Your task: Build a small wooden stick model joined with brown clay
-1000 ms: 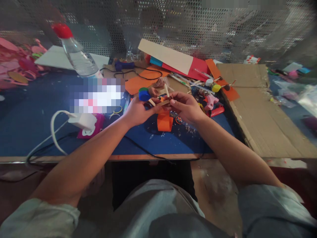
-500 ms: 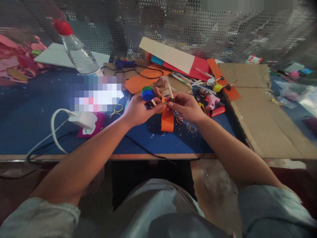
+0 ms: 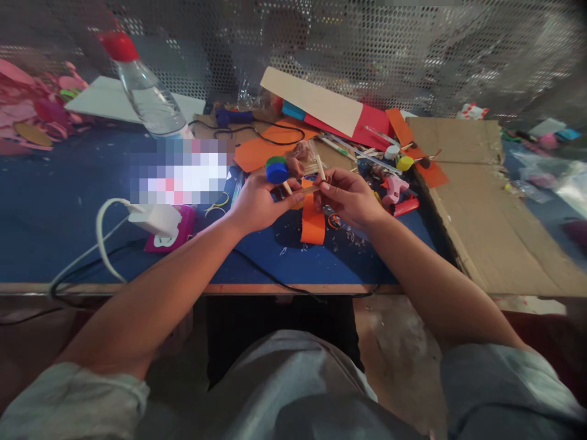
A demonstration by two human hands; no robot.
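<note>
Over the middle of the blue table, my left hand (image 3: 257, 205) is closed on a small piece made of wooden sticks (image 3: 310, 190). A blue bottle cap (image 3: 277, 173), with a green cap behind it, sits at the left end of this piece, above my left fingers. My right hand (image 3: 352, 198) pinches the other end, where a short pale stick (image 3: 320, 167) points upward. How the sticks are joined is hidden by my fingers. Below the hands lies a strip of orange paper (image 3: 313, 226).
At left stand a bottle with a red cap (image 3: 118, 46) and a white charger (image 3: 158, 219) in a magenta power socket (image 3: 183, 229). A pink glue gun (image 3: 395, 188), a yellow cap (image 3: 405, 163) and coloured sheets lie behind. Cardboard (image 3: 486, 220) covers the right side.
The view has shifted slightly. My right hand's fingers have moved a little at the stick end; both hands keep holding the same piece.
</note>
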